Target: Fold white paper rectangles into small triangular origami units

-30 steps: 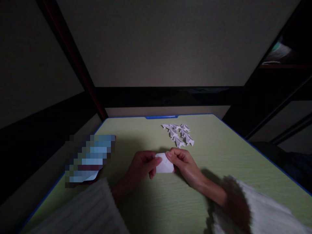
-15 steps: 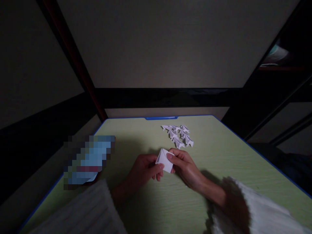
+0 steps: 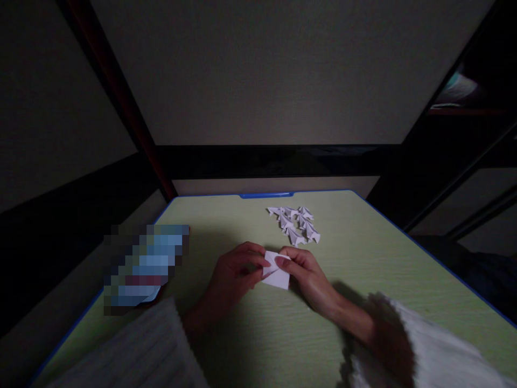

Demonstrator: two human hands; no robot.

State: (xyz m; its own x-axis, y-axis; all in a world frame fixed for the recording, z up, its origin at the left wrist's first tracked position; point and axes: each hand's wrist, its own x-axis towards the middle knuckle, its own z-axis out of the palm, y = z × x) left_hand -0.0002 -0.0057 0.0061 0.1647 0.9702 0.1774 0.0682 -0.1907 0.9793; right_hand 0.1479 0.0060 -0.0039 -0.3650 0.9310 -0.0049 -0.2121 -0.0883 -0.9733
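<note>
white paper [image 3: 278, 280]: small and folded, with slanting lines on its front. it is between the two hands, over the middle of the table.
left hand [image 3: 234, 272]: thumb and finger are bent in close together, with their tips on the left edge of the paper.
right hand [image 3: 309, 275]: the thumb lies flat on the front of the paper and the other fingers curl behind, so it is pinched tight at the right side.
folded shapes [image 3: 295, 236]: a bunch of pointy white ones, close together, just past the right hand.
table [image 3: 226, 215]: pale green, with a blue edge and a blue strip [image 3: 266, 195] at the far side.
flat thing [image 3: 157, 261]: on the left of the table, too blurry to tell.
sleeves [image 3: 448, 345]: white and fuzzy, on both arms.
</note>
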